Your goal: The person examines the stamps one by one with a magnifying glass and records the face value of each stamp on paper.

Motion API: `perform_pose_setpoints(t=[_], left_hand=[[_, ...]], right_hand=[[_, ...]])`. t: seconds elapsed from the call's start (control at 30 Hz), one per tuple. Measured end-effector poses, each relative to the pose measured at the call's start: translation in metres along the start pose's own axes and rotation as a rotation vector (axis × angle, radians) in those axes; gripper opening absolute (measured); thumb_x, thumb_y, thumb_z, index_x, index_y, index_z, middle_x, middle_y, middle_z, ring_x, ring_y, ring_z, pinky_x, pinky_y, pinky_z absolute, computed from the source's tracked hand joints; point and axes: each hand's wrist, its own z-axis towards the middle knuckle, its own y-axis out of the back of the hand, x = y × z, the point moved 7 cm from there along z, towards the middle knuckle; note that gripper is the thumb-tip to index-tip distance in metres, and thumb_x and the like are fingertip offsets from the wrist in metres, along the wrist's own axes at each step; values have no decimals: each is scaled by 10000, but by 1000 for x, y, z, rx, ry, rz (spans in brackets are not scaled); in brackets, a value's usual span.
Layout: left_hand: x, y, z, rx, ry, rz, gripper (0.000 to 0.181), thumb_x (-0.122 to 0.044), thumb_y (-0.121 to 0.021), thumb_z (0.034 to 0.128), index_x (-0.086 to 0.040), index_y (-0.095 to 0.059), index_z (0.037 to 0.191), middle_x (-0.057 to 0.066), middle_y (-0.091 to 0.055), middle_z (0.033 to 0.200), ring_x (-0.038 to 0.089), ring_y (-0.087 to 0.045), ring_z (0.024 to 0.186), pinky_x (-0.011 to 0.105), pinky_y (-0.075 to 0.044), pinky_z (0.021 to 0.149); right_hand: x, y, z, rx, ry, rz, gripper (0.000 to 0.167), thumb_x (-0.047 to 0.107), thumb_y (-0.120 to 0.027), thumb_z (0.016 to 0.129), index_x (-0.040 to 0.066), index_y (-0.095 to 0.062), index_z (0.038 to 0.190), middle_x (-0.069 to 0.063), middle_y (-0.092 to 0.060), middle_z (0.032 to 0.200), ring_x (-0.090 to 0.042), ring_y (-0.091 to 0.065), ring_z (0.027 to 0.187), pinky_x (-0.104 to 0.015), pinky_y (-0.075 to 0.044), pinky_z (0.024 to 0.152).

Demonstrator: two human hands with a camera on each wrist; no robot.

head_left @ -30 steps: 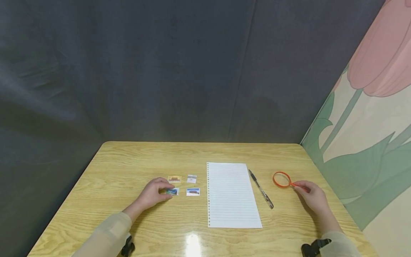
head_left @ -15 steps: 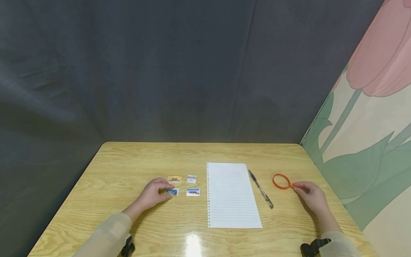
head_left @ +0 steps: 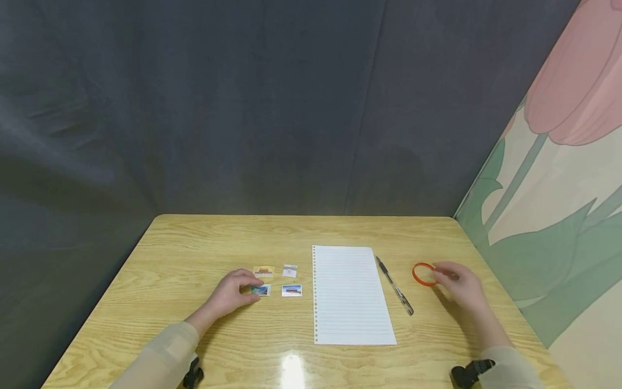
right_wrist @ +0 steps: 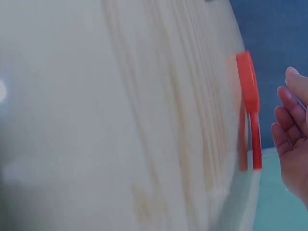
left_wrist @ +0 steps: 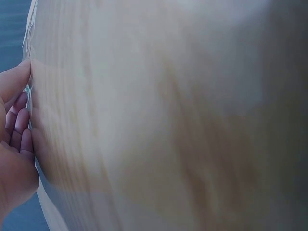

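Observation:
My left hand (head_left: 228, 294) rests on the table, its thumb and index fingertips touching opposite edges of a blue-green stamp (head_left: 262, 290). Part of that stamp is hidden by the fingers. Around it lie a yellow stamp (head_left: 264, 271), a pale grey stamp (head_left: 290, 270) and a stamp with a building (head_left: 291, 290). On the right side, an orange magnifying glass (right_wrist: 248, 82) lies on the table. My right hand (head_left: 459, 283) hovers over its handle, which the head view hides; the right wrist view shows a gap between fingers and handle.
A lined sheet of paper (head_left: 352, 297) with punched holes lies mid-table. Beside its right edge is a black pen (head_left: 394, 286). A dark curtain (head_left: 291, 108) hangs behind the table, and a flower-painted wall (head_left: 559, 216) borders the right side.
My right hand has let go of the magnifying glass's handle and moved up and to the left over it. The ring settled flat on the table. The left hand stays still.

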Motion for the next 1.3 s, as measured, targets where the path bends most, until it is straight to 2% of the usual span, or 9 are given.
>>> perform_pose_setpoints(t=[0.13,0.2,0.4,0.63,0.77,0.87,1.13,1.3], left_hand=[[1,0,0,2,6,-3,285,-128,-827,804,-107,-763,1081,-10,-637,1080,261,-589,1057,484,-495,948],[1,0,0,2,2,3,283,-136,-825,808,-108,-763,1083,-11,-636,1083,259,-589,1057,482,-497,945],[2,-1,1,1,2,3,282,-144,-826,809,-111,-764,1082,-9,-636,1087,255,-591,1055,479,-498,944],[1,0,0,-3,2,0,279,-149,-826,811,-110,-764,1080,-10,-636,1081,258,-592,1044,479,-501,935],[0,1,0,4,-2,5,283,-165,-822,817,-105,-761,1087,-9,-633,1079,269,-590,1040,491,-499,927],[0,1,0,10,6,0,282,-164,-820,819,-105,-760,1088,-11,-631,1083,270,-587,1044,492,-496,931],[-1,0,0,19,6,1,291,-138,-819,816,-101,-756,1098,-14,-630,1093,264,-586,1057,482,-497,940],[-2,0,-1,17,-4,5,289,-132,-818,816,-97,-754,1096,-16,-632,1087,268,-589,1056,488,-499,939]], right_hand=[[17,-12,5,25,36,-19,301,179,-686,949,-15,-680,1179,-198,-681,1114,-242,-607,958,-205,-491,762],[23,-18,6,35,56,-8,290,166,-684,949,-15,-680,1176,-193,-682,1113,-273,-615,954,-228,-504,760],[35,-34,11,53,101,35,276,114,-693,935,-19,-674,1176,-159,-701,1043,-190,-619,905,-199,-503,753],[45,-51,12,60,175,107,278,36,-708,903,-50,-663,1163,-145,-707,986,-132,-629,892,-260,-543,780],[51,-59,11,49,239,173,286,-30,-719,867,-92,-651,1139,-189,-704,953,-86,-642,859,-186,-535,750],[56,-65,11,57,273,177,306,-53,-729,850,-95,-644,1141,-186,-704,938,-92,-652,837,-165,-531,722],[53,-83,16,123,211,118,383,13,-745,863,-58,-626,1221,-135,-688,991,-263,-664,882,-328,-568,763],[52,-89,18,142,219,100,437,33,-761,854,-76,-608,1249,-158,-671,1017,-310,-654,915,-383,-565,780]])
